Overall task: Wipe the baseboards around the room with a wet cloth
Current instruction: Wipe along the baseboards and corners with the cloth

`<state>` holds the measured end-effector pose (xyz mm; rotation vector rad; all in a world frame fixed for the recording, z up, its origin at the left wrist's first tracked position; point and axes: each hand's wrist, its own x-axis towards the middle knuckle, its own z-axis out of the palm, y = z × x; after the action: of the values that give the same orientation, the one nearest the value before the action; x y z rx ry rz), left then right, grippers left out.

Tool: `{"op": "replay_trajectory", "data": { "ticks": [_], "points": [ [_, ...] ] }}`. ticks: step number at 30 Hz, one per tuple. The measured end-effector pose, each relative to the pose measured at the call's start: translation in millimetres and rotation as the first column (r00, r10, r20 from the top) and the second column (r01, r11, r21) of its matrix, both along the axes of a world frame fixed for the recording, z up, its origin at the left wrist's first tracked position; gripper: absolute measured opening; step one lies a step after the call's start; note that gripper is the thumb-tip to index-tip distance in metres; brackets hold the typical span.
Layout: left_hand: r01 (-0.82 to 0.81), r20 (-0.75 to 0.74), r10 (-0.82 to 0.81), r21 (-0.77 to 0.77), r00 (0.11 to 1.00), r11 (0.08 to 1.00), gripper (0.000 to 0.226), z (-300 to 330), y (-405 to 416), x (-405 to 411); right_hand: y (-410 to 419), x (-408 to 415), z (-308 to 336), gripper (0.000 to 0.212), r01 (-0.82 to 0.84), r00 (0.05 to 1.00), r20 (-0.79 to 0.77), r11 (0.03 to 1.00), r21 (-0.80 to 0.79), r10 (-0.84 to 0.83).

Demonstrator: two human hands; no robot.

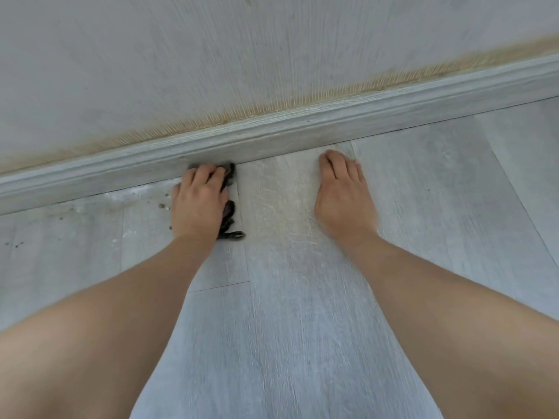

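A pale grey baseboard (302,128) runs across the view where the wall meets the floor. My left hand (198,201) lies over a dark cloth (230,176) and presses it against the foot of the baseboard; the cloth's dark folds stick out to the right of my fingers and palm. My right hand (343,195) rests flat on the floor with straight fingers, its tips close to the baseboard, and holds nothing. Most of the cloth is hidden under my left hand.
Grey plank floor (287,328) fills the lower view. Dust and small dark crumbs (161,205) lie along the baseboard left of my left hand. A yellowish stained band (272,104) edges the wall above the baseboard.
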<state>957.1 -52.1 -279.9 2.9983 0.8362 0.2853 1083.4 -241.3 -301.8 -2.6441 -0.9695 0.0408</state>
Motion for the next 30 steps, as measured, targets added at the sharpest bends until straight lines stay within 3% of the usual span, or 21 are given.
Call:
{"op": "replay_trajectory", "data": {
  "ticks": [3,10,15,20,25,30],
  "points": [
    [-0.113,0.002,0.113,-0.047,0.994,0.993,0.030,0,-5,-5,1,0,1,0.055,0.002,1.000,0.010,1.000,-0.016,-0.002],
    [0.166,0.124,-0.163,-0.018,0.979,0.986,0.029,-12,-34,15,1,-1,-2,0.050,0.018,0.999,0.048,1.000,0.017,-0.019],
    [-0.001,0.090,0.003,-0.023,0.996,1.000,0.030,-8,20,-27,2,-1,-3,0.049,0.022,0.997,0.067,0.999,0.029,-0.024],
    [-0.084,0.073,0.091,-0.096,0.993,0.992,0.030,-2,9,-19,2,-1,-4,0.049,0.030,0.996,0.084,0.999,0.014,-0.031],
    [0.112,0.163,-0.087,-0.152,0.983,0.982,0.026,3,-54,5,1,1,-5,0.049,0.022,0.996,0.090,1.000,-0.007,-0.021],
    [0.243,0.145,-0.236,-0.030,0.961,0.969,0.032,-15,-75,-11,2,0,-5,0.049,0.019,0.996,0.084,1.000,0.006,-0.019]
  ]
}}
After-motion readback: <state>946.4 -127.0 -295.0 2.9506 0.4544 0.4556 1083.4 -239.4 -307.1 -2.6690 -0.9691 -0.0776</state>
